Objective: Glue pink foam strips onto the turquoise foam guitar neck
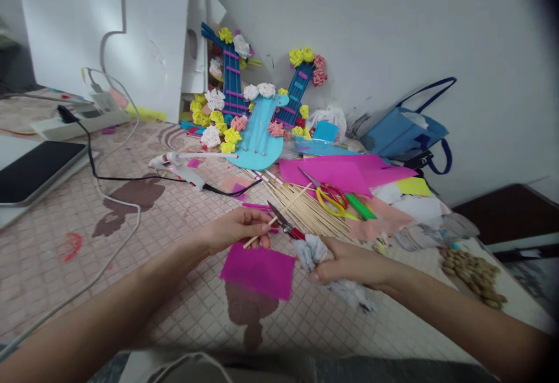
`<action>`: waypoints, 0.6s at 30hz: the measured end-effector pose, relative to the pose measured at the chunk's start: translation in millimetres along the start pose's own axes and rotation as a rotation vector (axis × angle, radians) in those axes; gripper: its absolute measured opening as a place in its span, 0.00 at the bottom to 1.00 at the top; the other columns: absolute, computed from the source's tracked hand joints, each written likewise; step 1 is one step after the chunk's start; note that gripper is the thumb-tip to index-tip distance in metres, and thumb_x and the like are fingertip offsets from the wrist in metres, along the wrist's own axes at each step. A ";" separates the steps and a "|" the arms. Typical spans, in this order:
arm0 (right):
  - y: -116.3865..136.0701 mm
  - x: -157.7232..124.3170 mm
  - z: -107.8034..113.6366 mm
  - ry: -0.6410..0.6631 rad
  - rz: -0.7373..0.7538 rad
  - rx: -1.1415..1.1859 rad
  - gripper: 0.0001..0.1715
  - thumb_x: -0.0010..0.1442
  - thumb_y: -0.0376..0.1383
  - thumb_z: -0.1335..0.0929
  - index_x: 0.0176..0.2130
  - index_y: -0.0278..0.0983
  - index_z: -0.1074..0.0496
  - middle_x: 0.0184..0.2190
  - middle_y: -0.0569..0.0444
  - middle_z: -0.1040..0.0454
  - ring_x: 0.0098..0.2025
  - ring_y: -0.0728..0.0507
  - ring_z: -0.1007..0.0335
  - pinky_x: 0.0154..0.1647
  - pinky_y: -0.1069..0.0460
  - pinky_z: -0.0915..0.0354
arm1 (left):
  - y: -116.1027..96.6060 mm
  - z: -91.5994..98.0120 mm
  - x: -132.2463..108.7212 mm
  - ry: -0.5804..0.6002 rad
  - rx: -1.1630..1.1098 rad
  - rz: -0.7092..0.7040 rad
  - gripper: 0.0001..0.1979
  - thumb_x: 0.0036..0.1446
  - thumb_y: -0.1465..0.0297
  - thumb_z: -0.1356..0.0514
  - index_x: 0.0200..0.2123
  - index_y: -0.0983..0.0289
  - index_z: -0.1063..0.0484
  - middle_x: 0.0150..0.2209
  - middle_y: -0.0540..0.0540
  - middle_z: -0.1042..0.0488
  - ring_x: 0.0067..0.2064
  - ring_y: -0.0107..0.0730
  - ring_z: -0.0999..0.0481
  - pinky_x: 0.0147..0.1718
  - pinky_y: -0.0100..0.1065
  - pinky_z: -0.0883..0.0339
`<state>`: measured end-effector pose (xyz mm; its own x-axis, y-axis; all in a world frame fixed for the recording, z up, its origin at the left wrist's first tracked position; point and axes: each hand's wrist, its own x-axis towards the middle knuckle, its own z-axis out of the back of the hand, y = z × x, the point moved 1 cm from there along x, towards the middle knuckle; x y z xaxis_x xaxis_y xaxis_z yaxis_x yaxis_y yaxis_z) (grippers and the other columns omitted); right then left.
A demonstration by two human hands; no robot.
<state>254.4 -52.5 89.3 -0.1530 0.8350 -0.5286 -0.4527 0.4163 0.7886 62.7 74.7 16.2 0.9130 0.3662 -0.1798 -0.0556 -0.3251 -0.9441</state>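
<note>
My left hand (238, 230) is closed around a thin wooden stick (279, 213) that points up and to the right. A magenta felt sheet (258, 270) lies flat just below that hand. My right hand (349, 263) is closed on a crumpled white and grey cloth (312, 251), which also hangs out below the wrist. Small red-handled scissors (286, 224) lie between the two hands. Behind them is a bundle of wooden sticks (308, 211).
Yellow-and-red scissors (327, 195) rest on magenta sheets (340, 172). A glue gun (179, 165) with black cord lies to the left. Blue guitar-shaped crafts with paper flowers (251, 115) lean on the wall. A blue bag (404, 133), phone (37, 167), power strip (82, 120) and nuts (474, 275) surround.
</note>
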 end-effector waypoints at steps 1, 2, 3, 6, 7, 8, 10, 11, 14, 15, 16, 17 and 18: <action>-0.1 0.0 -0.3 0.007 -0.015 0.028 0.25 0.41 0.35 0.30 0.42 0.36 0.26 0.36 0.52 0.24 0.40 0.40 0.30 0.44 0.47 0.34 | -0.2 0.0 0.0 0.002 -0.001 -0.001 0.13 0.56 0.62 0.38 0.36 0.67 0.30 0.26 0.51 0.24 0.22 0.19 0.35 0.21 0.24 0.45; -0.4 0.0 -0.6 0.018 -0.036 0.067 0.25 0.40 0.35 0.30 0.43 0.36 0.26 0.36 0.52 0.24 0.40 0.41 0.30 0.44 0.47 0.34 | -0.3 0.0 0.0 0.004 0.000 -0.003 0.12 0.56 0.62 0.38 0.36 0.67 0.30 0.26 0.51 0.24 0.22 0.19 0.35 0.21 0.24 0.44; -0.6 -0.1 -1.0 0.029 -0.056 0.107 0.26 0.40 0.35 0.30 0.43 0.36 0.27 0.36 0.52 0.24 0.40 0.41 0.30 0.44 0.47 0.34 | -0.2 0.1 0.0 0.008 0.001 -0.004 0.12 0.56 0.63 0.39 0.36 0.67 0.30 0.26 0.51 0.24 0.22 0.19 0.35 0.21 0.24 0.45; -0.9 -0.6 -2.0 0.031 -0.080 0.155 0.28 0.40 0.35 0.29 0.44 0.37 0.28 0.35 0.53 0.24 0.40 0.41 0.30 0.44 0.46 0.34 | 0.2 0.5 -0.1 0.009 0.007 -0.010 0.11 0.57 0.63 0.39 0.37 0.67 0.30 0.26 0.51 0.24 0.22 0.19 0.35 0.21 0.24 0.45; -0.8 -0.8 -2.3 0.025 -0.085 0.160 0.28 0.39 0.35 0.29 0.45 0.37 0.28 0.35 0.53 0.24 0.40 0.41 0.30 0.44 0.46 0.34 | 0.3 0.6 -0.2 0.009 0.008 -0.013 0.12 0.57 0.63 0.39 0.37 0.67 0.30 0.26 0.52 0.24 0.22 0.19 0.35 0.21 0.24 0.45; -0.7 -1.0 -2.5 0.019 -0.090 0.163 0.29 0.39 0.35 0.29 0.45 0.36 0.28 0.34 0.53 0.24 0.40 0.41 0.30 0.44 0.46 0.34 | 0.3 0.6 -0.3 0.010 0.009 -0.014 0.12 0.57 0.63 0.39 0.37 0.67 0.30 0.26 0.52 0.24 0.22 0.19 0.35 0.21 0.24 0.45; -0.4 -1.2 -3.0 0.006 -0.096 0.170 0.28 0.39 0.35 0.29 0.44 0.36 0.28 0.34 0.53 0.24 0.40 0.41 0.30 0.43 0.47 0.34 | 0.3 0.6 -0.7 0.013 0.013 -0.017 0.12 0.57 0.63 0.39 0.38 0.67 0.30 0.26 0.51 0.24 0.21 0.19 0.36 0.21 0.24 0.45; -0.1 -1.3 -3.2 0.002 -0.097 0.173 0.28 0.39 0.34 0.29 0.44 0.36 0.28 0.34 0.53 0.24 0.40 0.41 0.30 0.42 0.47 0.34 | 0.3 0.5 -0.9 0.014 0.013 -0.015 0.12 0.57 0.63 0.40 0.38 0.67 0.29 0.26 0.51 0.24 0.21 0.19 0.36 0.21 0.24 0.45; 0.2 -0.9 -3.9 0.002 -0.099 0.180 0.27 0.40 0.34 0.30 0.44 0.37 0.28 0.35 0.53 0.24 0.41 0.40 0.30 0.42 0.48 0.34 | 0.4 0.7 -0.9 0.008 0.005 -0.014 0.13 0.56 0.63 0.39 0.39 0.67 0.29 0.26 0.52 0.24 0.21 0.20 0.35 0.21 0.25 0.45; 0.2 -0.8 -4.0 0.001 -0.098 0.182 0.27 0.40 0.34 0.30 0.44 0.37 0.28 0.36 0.53 0.24 0.41 0.40 0.30 0.42 0.48 0.33 | 0.6 0.8 -0.8 0.007 0.002 -0.015 0.13 0.56 0.63 0.39 0.39 0.67 0.29 0.26 0.52 0.24 0.22 0.20 0.35 0.21 0.25 0.45; 0.1 -0.6 -4.1 0.000 -0.097 0.182 0.27 0.40 0.34 0.30 0.44 0.37 0.28 0.36 0.53 0.24 0.41 0.40 0.30 0.41 0.48 0.33 | 0.9 0.9 -0.7 0.008 0.001 -0.016 0.13 0.56 0.62 0.38 0.39 0.67 0.30 0.26 0.52 0.24 0.22 0.20 0.35 0.21 0.25 0.45; -0.1 -0.5 -4.2 0.001 -0.095 0.182 0.28 0.40 0.34 0.30 0.44 0.38 0.28 0.36 0.52 0.24 0.41 0.40 0.30 0.42 0.48 0.33 | 1.3 1.0 -0.5 0.010 0.002 -0.018 0.14 0.56 0.62 0.38 0.39 0.67 0.30 0.26 0.51 0.24 0.22 0.20 0.35 0.21 0.24 0.45; -0.3 -0.4 -4.3 0.002 -0.091 0.177 0.28 0.40 0.35 0.30 0.45 0.38 0.28 0.36 0.53 0.24 0.41 0.40 0.30 0.42 0.48 0.33 | 1.6 1.1 -0.4 0.014 0.003 -0.021 0.14 0.56 0.62 0.38 0.39 0.67 0.30 0.26 0.51 0.24 0.21 0.19 0.35 0.21 0.24 0.45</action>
<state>250.8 -54.5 87.9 -0.1200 0.7907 -0.6003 -0.3031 0.5466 0.7806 61.8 75.0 14.4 0.9196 0.3607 -0.1559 -0.0375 -0.3144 -0.9486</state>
